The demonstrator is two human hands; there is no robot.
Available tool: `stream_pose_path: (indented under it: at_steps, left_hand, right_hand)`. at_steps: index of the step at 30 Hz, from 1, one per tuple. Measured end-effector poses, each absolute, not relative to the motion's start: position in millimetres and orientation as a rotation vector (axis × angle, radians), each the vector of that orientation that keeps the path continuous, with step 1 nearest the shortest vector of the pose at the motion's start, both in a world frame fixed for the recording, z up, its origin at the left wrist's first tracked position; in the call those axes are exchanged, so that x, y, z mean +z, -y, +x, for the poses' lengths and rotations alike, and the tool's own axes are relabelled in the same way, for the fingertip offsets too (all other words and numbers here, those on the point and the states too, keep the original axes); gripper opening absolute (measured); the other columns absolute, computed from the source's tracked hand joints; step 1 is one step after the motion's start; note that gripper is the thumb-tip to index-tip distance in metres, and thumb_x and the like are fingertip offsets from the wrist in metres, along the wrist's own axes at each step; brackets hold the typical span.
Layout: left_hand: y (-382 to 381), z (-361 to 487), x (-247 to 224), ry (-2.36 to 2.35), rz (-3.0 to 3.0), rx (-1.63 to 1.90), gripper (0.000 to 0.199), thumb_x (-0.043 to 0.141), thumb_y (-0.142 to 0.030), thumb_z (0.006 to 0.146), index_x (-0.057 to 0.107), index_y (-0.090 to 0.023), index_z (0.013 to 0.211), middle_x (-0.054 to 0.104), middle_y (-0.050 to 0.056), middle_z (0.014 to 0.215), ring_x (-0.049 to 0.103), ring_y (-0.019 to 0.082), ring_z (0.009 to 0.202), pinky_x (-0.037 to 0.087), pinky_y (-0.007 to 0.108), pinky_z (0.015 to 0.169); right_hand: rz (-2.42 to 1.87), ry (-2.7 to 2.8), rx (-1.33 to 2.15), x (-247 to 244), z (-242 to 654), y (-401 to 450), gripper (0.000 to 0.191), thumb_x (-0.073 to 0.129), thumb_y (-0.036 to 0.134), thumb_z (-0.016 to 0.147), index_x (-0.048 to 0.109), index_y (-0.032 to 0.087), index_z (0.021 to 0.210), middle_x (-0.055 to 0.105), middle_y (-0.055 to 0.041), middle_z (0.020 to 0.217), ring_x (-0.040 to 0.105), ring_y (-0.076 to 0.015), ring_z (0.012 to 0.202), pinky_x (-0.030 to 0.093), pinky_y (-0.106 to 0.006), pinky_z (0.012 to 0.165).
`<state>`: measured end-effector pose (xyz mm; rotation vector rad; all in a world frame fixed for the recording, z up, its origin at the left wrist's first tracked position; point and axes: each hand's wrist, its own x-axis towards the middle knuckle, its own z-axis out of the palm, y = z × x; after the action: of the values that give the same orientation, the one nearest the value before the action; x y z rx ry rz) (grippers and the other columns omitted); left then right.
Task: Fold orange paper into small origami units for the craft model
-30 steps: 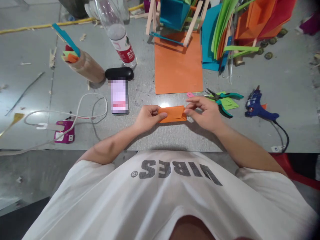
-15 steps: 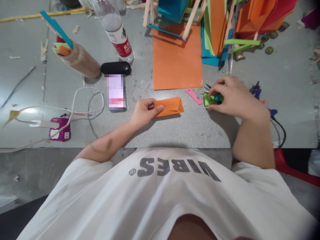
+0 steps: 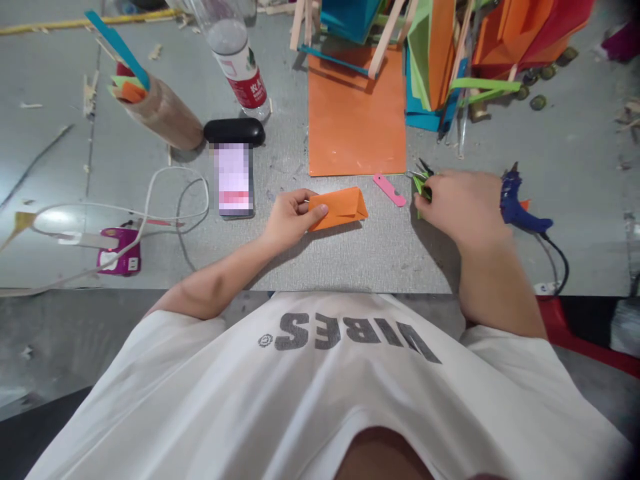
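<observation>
My left hand (image 3: 295, 217) pinches the left end of a folded orange paper piece (image 3: 343, 205), thumb on top, just above the table near its front edge. Its right end shows a triangular fold. My right hand (image 3: 445, 200) is closed over small green pieces (image 3: 421, 189) at the right, its fingers curled and partly hidden. What it grips, if anything, cannot be made out. Dark pointed tips (image 3: 425, 167) stick out beside these pieces. Between the hands lies a pink folding tool (image 3: 389, 191), below a large orange sheet (image 3: 357, 120).
A blue glue gun (image 3: 520, 203) lies right of my right hand. At the left are a phone (image 3: 234, 180), black case (image 3: 234, 132), water bottle (image 3: 243, 73), cardboard tube (image 3: 173, 117) and a purple socket block (image 3: 120, 251) with white cable. Wooden frames and coloured paper crowd the back.
My right hand has turned and its fingers have closed in over the green pieces, uncovering more of the glue gun. My left hand still holds the orange paper.
</observation>
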<state>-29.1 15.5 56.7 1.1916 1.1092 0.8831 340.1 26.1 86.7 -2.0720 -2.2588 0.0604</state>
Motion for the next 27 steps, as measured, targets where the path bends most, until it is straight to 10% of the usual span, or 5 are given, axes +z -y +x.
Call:
stream_pose_path:
  at_steps: [15,27]
  left_hand:
    - [-3.0,-11.0,55.7,-0.868,0.866,0.732,0.044,0.089,-0.038,0.104,0.067,-0.018,0.135,0.089,0.012,0.088,0.087,0.024,0.075,0.065,0.032,0.063]
    - [11.3,-6.1,47.9,-0.76,0.685,0.739,0.059,0.092,-0.077,0.098,0.076,-0.02,0.107,0.083,0.005,0.089,0.084,0.021,0.077,0.075,0.034,0.076]
  right_hand:
    - [-1.892,2.046,-0.2,104.7,308.8,5.2,0.015,0.074,0.041,0.094,0.07,0.028,0.087,0.072,-0.0151,0.087,0.07,-0.0362,0.089,0.047,-0.053,0.082]
    - [-1.187,2.623,0.221,79.9,233.0,28.2,0.051,0.043,0.029,0.127,0.092,0.03,0.111,0.068,-0.0085,0.075,0.056,-0.0258,0.072,0.03,-0.049,0.066]
